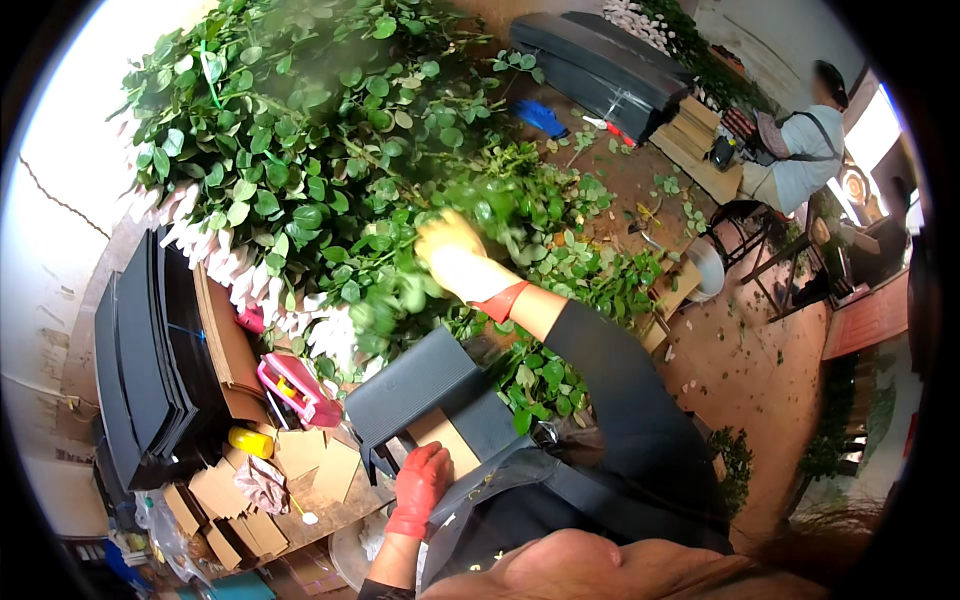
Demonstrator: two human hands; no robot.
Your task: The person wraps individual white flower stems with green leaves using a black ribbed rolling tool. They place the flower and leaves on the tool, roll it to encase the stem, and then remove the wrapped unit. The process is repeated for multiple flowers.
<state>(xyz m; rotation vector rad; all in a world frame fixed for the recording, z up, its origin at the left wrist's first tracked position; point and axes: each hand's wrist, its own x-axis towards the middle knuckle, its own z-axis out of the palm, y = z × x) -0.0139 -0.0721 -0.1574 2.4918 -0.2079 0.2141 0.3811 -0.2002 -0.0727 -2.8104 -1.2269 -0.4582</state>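
Note:
My right hand [450, 251], in a yellow glove with a red cuff beneath, is in the pile of leafy cut stems [300, 127]. It is blurred and looks closed around a leafy stem [409, 289], whose blurred leaves show on both sides of the fist. White-sleeved flower heads [334, 330] edge the pile's left side. Close to my body, my left hand [424, 480] wears a red glove and rests on a brown cardboard piece [444, 439]. Its fingertips are hard to make out. Just beyond lies a folded black corrugated sheet [416, 382].
Stacked black sheets [142, 360] stand at left, near a pink plastic holder [304, 390], a yellow bottle [251, 442] and cardboard pieces [292, 457]. Another black stack [600, 71] lies at the back, by a blue glove [538, 118]. A person [806, 150] works at right, beyond a white bucket [705, 270].

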